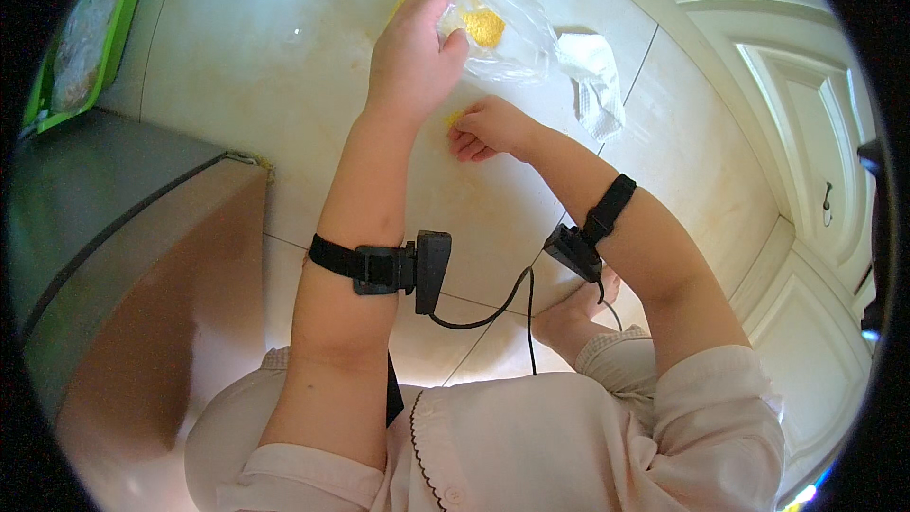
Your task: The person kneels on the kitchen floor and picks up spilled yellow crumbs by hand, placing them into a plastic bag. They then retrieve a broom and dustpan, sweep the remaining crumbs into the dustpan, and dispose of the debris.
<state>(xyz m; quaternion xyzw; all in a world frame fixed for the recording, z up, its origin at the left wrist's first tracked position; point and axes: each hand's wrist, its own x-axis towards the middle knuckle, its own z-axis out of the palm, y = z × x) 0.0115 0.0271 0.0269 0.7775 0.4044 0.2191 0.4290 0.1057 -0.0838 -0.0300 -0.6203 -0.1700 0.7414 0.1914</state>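
Observation:
My left hand (416, 50) grips a clear plastic bag (522, 35) low over the tiled floor (298, 85). Inside the bag lies a clump of yellow grainy stuff (485, 28), like cornmeal or millet; more yellow shows behind my fingers. Nearer to me, my right hand (494, 129) is low at the floor with its fingers curled together. A small yellow patch (453, 117) touches its fingertips, and I cannot tell whether it is pinched or lies on the tile. A crumpled white paper towel (593, 82) lies right of the bag.
White panelled cabinet doors (800, 99) run along the right side. At left stands a brown box-like unit with a dark top (121, 163). A green tray (117, 50) holding a plastic-wrapped item is beyond it. A black cable (490, 320) links the straps on my forearms.

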